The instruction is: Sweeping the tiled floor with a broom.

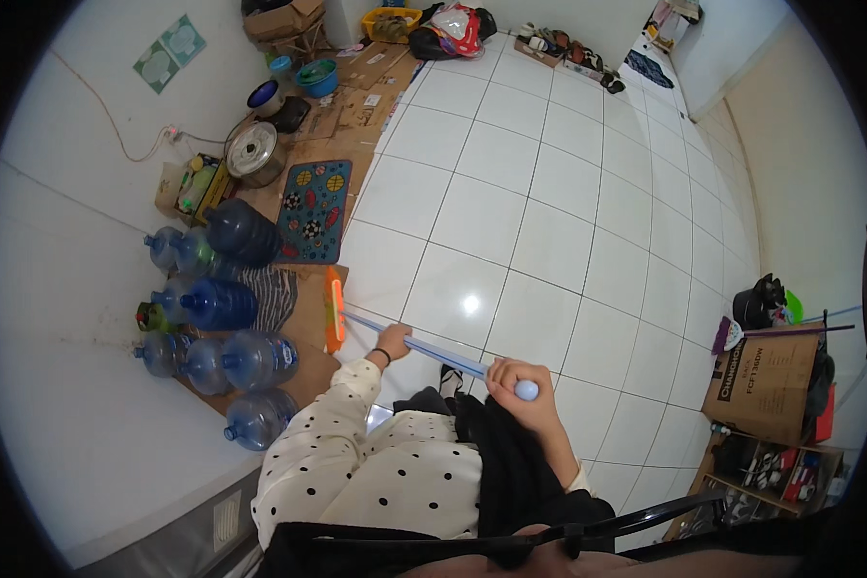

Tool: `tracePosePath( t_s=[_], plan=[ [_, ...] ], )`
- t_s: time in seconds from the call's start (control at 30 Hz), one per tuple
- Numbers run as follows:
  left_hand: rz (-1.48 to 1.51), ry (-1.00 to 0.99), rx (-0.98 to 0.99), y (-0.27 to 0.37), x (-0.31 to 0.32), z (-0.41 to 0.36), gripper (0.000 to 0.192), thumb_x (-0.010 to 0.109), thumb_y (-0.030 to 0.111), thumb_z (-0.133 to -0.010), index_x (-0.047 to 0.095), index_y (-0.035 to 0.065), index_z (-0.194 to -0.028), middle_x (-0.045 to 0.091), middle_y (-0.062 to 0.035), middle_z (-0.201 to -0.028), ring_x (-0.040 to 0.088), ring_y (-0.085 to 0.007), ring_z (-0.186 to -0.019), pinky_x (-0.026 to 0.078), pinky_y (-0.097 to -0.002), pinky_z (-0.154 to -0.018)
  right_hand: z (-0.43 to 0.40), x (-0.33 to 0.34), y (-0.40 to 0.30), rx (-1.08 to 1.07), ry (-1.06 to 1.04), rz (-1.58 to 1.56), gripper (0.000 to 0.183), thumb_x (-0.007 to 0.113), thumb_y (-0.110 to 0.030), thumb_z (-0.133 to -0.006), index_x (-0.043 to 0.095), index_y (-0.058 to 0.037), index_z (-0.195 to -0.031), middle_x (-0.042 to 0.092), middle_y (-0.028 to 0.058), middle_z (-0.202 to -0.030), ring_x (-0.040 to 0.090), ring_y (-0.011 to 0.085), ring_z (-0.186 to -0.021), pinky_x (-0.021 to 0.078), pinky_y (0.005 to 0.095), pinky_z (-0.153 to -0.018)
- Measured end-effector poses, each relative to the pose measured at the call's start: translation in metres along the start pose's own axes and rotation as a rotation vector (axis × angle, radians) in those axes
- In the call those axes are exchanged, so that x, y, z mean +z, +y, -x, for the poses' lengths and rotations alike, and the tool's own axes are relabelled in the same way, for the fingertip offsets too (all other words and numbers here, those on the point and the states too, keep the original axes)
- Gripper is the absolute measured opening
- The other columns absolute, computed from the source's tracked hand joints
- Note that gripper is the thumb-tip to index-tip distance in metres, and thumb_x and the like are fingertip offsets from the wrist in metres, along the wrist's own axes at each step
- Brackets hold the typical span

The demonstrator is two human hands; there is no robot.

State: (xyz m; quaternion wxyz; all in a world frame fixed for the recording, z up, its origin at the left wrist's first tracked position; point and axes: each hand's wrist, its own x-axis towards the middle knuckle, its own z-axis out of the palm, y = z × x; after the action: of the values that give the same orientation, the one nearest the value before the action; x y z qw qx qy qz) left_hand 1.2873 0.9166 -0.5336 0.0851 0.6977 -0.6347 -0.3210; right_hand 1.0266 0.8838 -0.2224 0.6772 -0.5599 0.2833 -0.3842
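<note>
Both my hands grip the light blue handle [441, 352] of an orange broom. My left hand [392, 342] is closed around the handle lower down, nearer the broom head. Up at the rounded end cap, my right hand [522, 390] wraps the top of the handle. The orange broom head [334, 311] rests at the boundary between flattened cardboard [307, 311] and the white tiled floor [469, 238]. Just beyond it lies a blue mat with sports balls [314, 211]. To the left of the head is a striped cloth [273, 298], partly hidden by bottles.
Several large water bottles [260, 359] stand or lie along the left wall. Past them are a lidded metal pot [254, 153] and a blue basin [317, 78]. Shoes [571, 50] line the far wall. A large cardboard box [762, 383] and a shoe shelf [773, 469] are at right.
</note>
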Motion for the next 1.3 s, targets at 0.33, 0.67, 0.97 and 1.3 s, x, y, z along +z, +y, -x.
tracePosePath(
  t_s=[0.33,0.67,0.97,1.3],
  plan=[
    [0.851,-0.029,0.412,0.200,0.077,-0.128,0.023,0.065,0.026,-0.073,0.051,0.0086,-0.071,0.056,-0.0131,-0.073,0.055,-0.0335,-0.072,0.043,-0.0403,-0.062,-0.022,-0.003,-0.112,-0.149,-0.356,0.739,0.018,0.059,0.000,-0.060,0.042,-0.0051,-0.055,0.047,0.0043,-0.054,0.046,0.0250,-0.051,0.0405,0.0307,-0.058],
    [0.427,0.175,0.875,0.261,-0.115,-0.109,0.021,0.064,0.021,-0.075,0.050,0.0060,-0.069,0.046,-0.0097,-0.060,0.052,-0.0314,-0.065,0.042,-0.0400,-0.063,-0.011,-0.031,-0.211,-0.662,-0.162,0.474,0.028,0.062,-0.008,-0.067,0.040,-0.0106,-0.049,0.043,0.0007,-0.045,0.046,0.0137,-0.041,0.0416,0.0282,-0.040],
    [0.169,0.156,0.267,-0.007,-0.206,-0.155,0.021,0.061,0.025,-0.069,0.060,0.0050,-0.063,0.057,-0.0164,-0.066,0.057,-0.0348,-0.068,0.046,-0.0423,-0.063,-0.214,-0.002,-0.064,-0.153,0.152,0.070,0.023,0.057,0.006,-0.071,0.042,-0.0025,-0.054,0.049,0.0062,-0.054,0.050,0.0184,-0.054,0.0457,0.0372,-0.069],
    [0.610,0.154,0.629,0.005,-0.154,-0.327,0.013,0.063,0.006,-0.064,0.054,0.0063,-0.074,0.053,-0.0124,-0.075,0.052,-0.0324,-0.076,0.042,-0.0391,-0.068,-0.354,-0.003,-0.081,-0.041,0.069,0.279,0.024,0.057,0.007,-0.062,0.038,-0.0047,-0.053,0.047,0.0053,-0.054,0.047,0.0186,-0.051,0.0377,0.0301,-0.054]
  ],
)
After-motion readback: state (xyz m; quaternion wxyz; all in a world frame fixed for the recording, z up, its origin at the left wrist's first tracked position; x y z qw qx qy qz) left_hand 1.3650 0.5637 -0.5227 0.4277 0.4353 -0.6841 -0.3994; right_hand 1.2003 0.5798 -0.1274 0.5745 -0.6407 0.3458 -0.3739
